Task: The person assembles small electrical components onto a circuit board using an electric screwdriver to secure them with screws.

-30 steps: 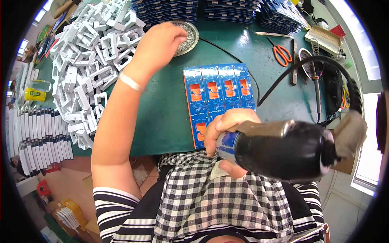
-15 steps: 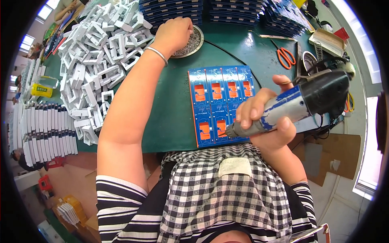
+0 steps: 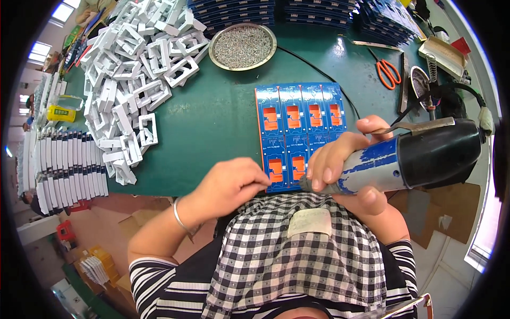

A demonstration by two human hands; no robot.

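My right hand (image 3: 350, 167) is wrapped around an electric screwdriver (image 3: 385, 165) with a grey and blue body and a black rear end. Its nose points left, over the front row of a blue circuit board panel (image 3: 274, 147) with orange showing through its cutouts. At the panel's front left corner my left hand (image 3: 234, 183) is pinched, thumb and index finger together. Whatever may be between those fingertips is too small to make out. A round metal dish (image 3: 213, 50) full of small screws stands farther back, left of the panel.
White plastic frames (image 3: 135, 87) lie heaped at the left. In front of them stand rows of white and black parts (image 3: 71, 170). Stacked blue boards (image 3: 319, 13) line the back. Orange-handled scissors (image 3: 388, 74) and an open box (image 3: 443, 56) sit at the right. A black cable (image 3: 313, 66) crosses the table.
My left hand has come back from the screw dish to the panel's front left corner. My right hand still grips the screwdriver, now tilted nearer level.
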